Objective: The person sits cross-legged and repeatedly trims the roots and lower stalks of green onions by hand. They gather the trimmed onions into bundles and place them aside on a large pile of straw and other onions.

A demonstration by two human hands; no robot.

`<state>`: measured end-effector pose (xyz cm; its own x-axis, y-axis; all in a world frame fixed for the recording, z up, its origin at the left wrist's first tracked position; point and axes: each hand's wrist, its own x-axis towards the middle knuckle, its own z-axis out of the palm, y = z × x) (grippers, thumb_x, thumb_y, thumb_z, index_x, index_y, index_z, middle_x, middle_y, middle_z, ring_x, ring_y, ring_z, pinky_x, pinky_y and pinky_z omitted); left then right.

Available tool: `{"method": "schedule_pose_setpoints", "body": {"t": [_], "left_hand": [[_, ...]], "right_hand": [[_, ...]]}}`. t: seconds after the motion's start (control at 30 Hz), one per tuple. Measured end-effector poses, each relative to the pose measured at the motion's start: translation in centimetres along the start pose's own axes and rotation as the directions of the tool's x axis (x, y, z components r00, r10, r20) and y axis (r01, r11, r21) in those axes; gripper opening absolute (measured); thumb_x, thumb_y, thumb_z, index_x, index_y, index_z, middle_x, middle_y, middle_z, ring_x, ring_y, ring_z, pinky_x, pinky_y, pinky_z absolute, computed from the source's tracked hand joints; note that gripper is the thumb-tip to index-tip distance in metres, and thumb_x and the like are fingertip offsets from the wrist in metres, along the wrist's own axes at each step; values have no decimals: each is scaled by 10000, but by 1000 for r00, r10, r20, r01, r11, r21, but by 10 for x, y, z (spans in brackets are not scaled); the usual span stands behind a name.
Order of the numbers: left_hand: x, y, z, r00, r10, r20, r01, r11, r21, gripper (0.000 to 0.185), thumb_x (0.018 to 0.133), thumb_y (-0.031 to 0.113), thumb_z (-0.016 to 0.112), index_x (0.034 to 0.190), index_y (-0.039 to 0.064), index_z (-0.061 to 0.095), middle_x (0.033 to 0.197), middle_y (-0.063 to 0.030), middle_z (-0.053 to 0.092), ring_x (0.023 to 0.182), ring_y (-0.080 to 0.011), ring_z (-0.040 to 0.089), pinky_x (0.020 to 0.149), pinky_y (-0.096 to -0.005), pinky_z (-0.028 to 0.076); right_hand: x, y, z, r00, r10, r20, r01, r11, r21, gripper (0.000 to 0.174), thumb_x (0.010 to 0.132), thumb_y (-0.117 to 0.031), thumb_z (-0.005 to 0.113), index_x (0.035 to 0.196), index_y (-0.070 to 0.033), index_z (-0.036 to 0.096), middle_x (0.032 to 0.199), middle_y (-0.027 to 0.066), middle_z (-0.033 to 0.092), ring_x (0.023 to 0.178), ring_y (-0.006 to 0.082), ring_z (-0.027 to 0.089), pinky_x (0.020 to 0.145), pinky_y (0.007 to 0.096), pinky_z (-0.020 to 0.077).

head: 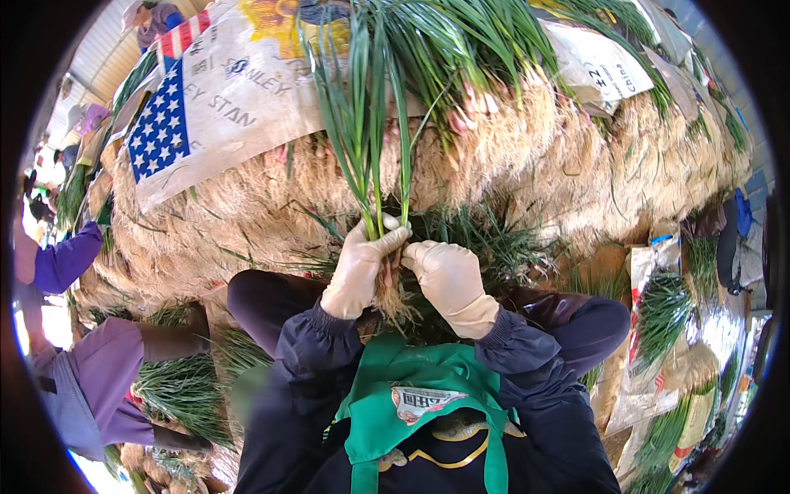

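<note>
My left hand [356, 267], in a pale glove, grips a few green onions [378, 185] by their lower stems. Their long leaves reach up over the pile, and their stringy roots [390, 302] hang down between my hands. Also gloved, my right hand [449, 283] has its thumb and fingers pinched on the base of one stem beside the left thumb. The exact spot of that pinch is partly hidden by the fingers. Beyond both hands rises a broad heap of green onions, roots [259, 197] facing me. A loose bunch with pinkish bulbs [472, 108] lies on top of it.
Printed sacks [247, 117] cover parts of the heap. Loose green leaves [487, 247] lie between my bent knees and the heap. Close on my left sits a co-worker [105, 376] near a green onion bundle [182, 395]. More bundles [663, 315] lie on sacking at my right.
</note>
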<state>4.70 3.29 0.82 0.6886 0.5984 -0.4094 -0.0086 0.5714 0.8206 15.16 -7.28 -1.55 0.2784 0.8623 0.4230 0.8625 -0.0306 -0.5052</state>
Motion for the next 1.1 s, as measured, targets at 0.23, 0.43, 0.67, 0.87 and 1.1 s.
{"method": "schedule_pose_setpoints", "body": {"t": [0.23,0.43,0.67,0.87,1.1], "left_hand": [[-20,-7,-16,998,60,-8,-60,972,-226,77,927,34,537,985,65,497,937,-78,619,757,-151,620,635,-239,510],[-84,6,-29,971,200,127,-129,896,-425,260,900,109,598,1120,75,463,941,-97,577,666,-157,591,438,-208,449],[-76,0,-20,980,198,0,-191,943,-273,256,920,132,570,1142,75,456,949,-72,585,724,-155,602,486,-206,483],[-55,-35,-28,936,283,208,-89,764,-639,305,870,101,618,1125,79,452,742,61,440,592,-61,420,550,-221,371],[-79,24,-42,618,725,303,-262,554,-790,215,983,88,402,1174,120,497,737,36,479,545,-66,475,499,-256,404]], "right_hand": [[40,35,13,867,444,-226,-388,886,253,106,811,-159,626,805,-55,647,706,100,649,604,240,627,577,326,489],[53,36,-3,849,451,-274,-267,815,514,106,869,-89,632,944,-17,653,769,89,667,653,128,606,617,253,488],[48,-38,-12,888,218,405,-436,117,892,238,919,-150,585,1092,11,614,857,69,658,652,112,581,583,229,495],[26,4,54,693,135,708,-439,-700,563,147,939,-62,455,1074,-60,513,757,-15,535,698,135,532,642,263,437],[52,26,-2,853,280,441,-139,935,-325,271,816,-349,616,805,-87,687,848,137,675,772,292,666,705,412,522]]}}
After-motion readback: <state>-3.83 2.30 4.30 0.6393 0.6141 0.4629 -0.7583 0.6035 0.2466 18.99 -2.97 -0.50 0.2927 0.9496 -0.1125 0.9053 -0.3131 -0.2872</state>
